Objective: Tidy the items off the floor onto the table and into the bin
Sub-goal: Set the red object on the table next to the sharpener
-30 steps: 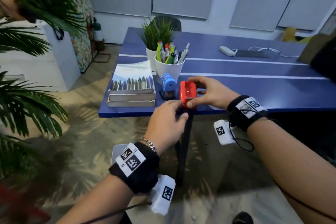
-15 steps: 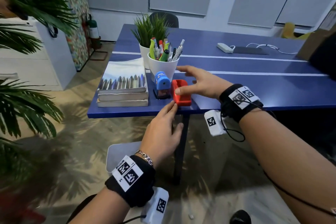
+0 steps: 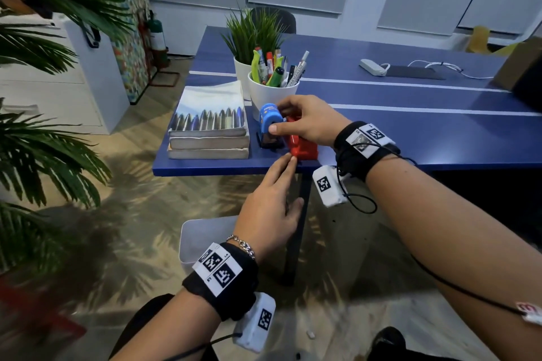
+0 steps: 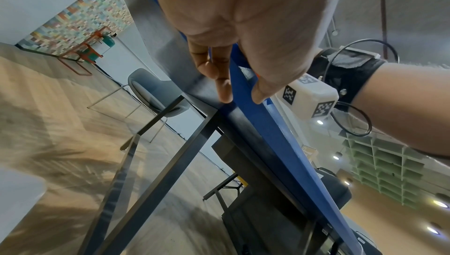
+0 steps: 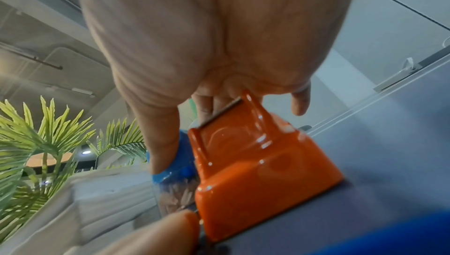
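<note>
Nearest, a white bin stands on the floor below the desk's front edge. Above it the left hand reaches up with fingers straight and relaxed, holding nothing; its fingertips touch the desk edge at the near corner of the red tape dispenser. That dispenser sits on the desk at its front edge. Just left of it, touching or nearly so, stands a blue sharpener. The right hand arches over the dispenser and grasps the sharpener, thumb on its front, fingers round its back. Left of the sharpener lies a stack of books; behind it a white pen cup, then a potted plant.
</note>
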